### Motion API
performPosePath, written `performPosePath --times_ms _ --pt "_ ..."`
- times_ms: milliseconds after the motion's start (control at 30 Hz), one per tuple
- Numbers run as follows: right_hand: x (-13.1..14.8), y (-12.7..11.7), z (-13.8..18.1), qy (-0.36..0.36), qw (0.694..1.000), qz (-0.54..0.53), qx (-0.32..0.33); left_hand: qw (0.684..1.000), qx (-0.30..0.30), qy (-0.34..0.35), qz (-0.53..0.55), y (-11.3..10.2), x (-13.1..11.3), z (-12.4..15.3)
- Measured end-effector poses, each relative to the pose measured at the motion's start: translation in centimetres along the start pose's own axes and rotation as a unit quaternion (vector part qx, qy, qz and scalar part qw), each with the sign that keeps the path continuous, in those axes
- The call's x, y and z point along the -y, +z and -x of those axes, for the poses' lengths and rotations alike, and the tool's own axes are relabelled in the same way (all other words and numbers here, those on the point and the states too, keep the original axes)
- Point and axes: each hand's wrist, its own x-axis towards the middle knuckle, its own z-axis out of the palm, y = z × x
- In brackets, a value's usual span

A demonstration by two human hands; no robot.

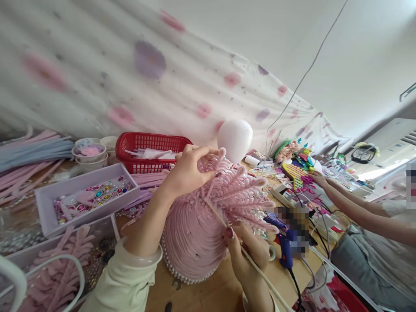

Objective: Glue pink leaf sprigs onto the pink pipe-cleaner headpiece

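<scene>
A domed pink headpiece (195, 242) made of chenille stems, edged with white pearl beads, sits on the table before me. Rows of looped pink stems (256, 184) fan out from its upper right side. My left hand (190, 171) is at the top, its thumb and fingers closed around a pink chenille loop (222, 154). Lower right, my right hand (248, 253) grips a thin beige stick (216, 214). The stick's far end reaches in among the pink stems near the middle of the headpiece.
A white foam head (235, 138) stands behind. Left are a red basket (152, 141), a white tray (87, 197) of gems and paper cups (89, 151). A blue glue gun (286, 245) lies right, by cords. A co-worker's hand (318, 178) touches a yellow striped piece (292, 173).
</scene>
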Motion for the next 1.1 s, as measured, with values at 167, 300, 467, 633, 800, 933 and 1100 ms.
performPosePath --times_ms 167,300,467,633,800,933,1100 --pt "0.10 0.26 0.37 0.043 0.998 -0.032 -0.028 1.000 0.006 -0.004 0.004 -0.11 -0.17 0.00" --pt "0.49 0.19 0.46 -0.002 0.993 -0.093 -0.075 1.000 0.008 -0.011 0.013 -0.16 -0.19 0.03" --pt "0.38 0.44 0.28 0.030 0.997 -0.062 -0.041 1.000 0.008 -0.001 0.017 -0.11 0.04 0.04" --pt "0.26 0.93 0.56 0.090 0.993 -0.051 -0.052 1.000 0.008 0.005 0.012 -0.09 0.08 0.02" --pt "0.60 1.06 0.22 0.077 0.995 -0.025 -0.062 1.000 0.011 0.007 0.016 -0.05 -0.15 0.00" --pt "0.75 0.97 -0.04 0.083 0.994 -0.024 -0.064 0.999 0.001 0.013 0.034 0.05 -0.04 0.01" --pt "0.78 0.92 -0.03 0.085 0.994 -0.046 -0.057 1.000 -0.008 0.005 0.012 -0.02 -0.09 0.02"
